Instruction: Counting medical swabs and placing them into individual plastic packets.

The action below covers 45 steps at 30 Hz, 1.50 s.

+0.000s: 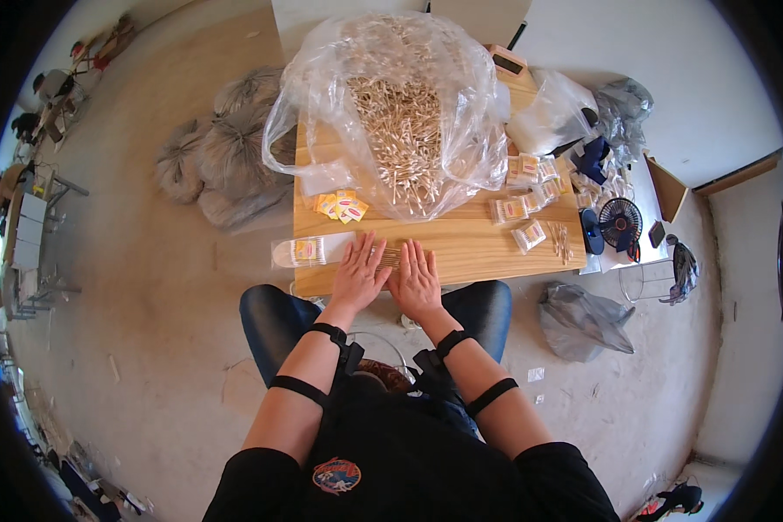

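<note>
Here, fingers point(367, 250) flanking swabs point(393, 259), tbl edge point(513, 273) (nr)

Left hand point(363, 268) and right hand point(416, 280) lie palm-down, close together.

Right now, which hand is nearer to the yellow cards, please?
Left: the left hand is just below the yellow cards in the picture; the right hand is farther, to their lower right.

The desk point(470, 248) is of light wood with visible grain. A large clear bag point(477, 130), filled with cotton swabs point(400, 122), takes its back part. At the left lie orange-yellow cards point(343, 207) and, nearer the front edge, one clear packet point(306, 252). At the right are several filled packets point(532, 185), with loose swabs point(562, 244) beside. A row of swabs point(392, 257) lies between the hands point(361, 271).
</note>
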Motion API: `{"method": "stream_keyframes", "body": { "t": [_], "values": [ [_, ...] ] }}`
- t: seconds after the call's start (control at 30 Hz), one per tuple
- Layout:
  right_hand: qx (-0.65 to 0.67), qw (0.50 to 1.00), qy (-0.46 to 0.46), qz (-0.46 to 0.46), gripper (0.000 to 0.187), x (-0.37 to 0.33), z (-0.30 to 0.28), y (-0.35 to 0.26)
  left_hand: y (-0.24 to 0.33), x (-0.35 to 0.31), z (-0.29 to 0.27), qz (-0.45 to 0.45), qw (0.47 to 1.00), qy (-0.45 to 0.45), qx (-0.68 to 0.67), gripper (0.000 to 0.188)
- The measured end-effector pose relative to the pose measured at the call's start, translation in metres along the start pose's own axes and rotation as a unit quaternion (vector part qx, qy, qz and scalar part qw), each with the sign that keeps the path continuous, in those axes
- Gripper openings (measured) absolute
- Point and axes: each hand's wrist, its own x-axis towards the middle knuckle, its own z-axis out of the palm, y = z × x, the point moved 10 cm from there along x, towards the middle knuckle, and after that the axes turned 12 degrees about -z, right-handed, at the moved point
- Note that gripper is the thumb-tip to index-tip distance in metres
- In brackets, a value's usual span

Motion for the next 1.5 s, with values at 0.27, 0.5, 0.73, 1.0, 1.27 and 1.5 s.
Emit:
{"method": "stream_keyframes", "body": {
  "t": [0.27, 0.5, 0.73, 1.0, 1.27, 1.5],
  "values": [
    [-0.052, 0.996, -0.068, -0.036, 0.066, 0.039, 0.022, -0.005, -0.007, 0.005, 0.014, -0.047, 0.997, -0.061, -0.022, 0.062],
    [-0.04, 0.998, -0.04, -0.038, 0.065, 0.035, 0.017, -0.003, -0.005, 0.005, 0.016, -0.054, 0.998, -0.042, 0.014, 0.062],
    [0.179, 0.965, 0.192, 0.012, 0.026, 0.019, -0.024, 0.033, -0.004, 0.005, 0.009, -0.04, 0.999, 0.003, 0.032, 0.056],
    [0.175, 0.961, 0.213, 0.012, 0.018, 0.015, -0.022, 0.037, 0.0, 0.005, 0.006, -0.042, 0.999, 0.001, 0.032, 0.055],
    [0.17, 0.963, 0.21, -0.001, 0.017, 0.016, -0.025, 0.033, -0.002, 0.005, 0.012, -0.046, 0.997, -0.018, 0.062, 0.058],
    [0.159, 0.966, 0.204, 0.02, 0.021, 0.018, -0.024, 0.034, -0.003, 0.005, 0.012, -0.043, 0.997, -0.01, 0.057, 0.059]
  ]
}}
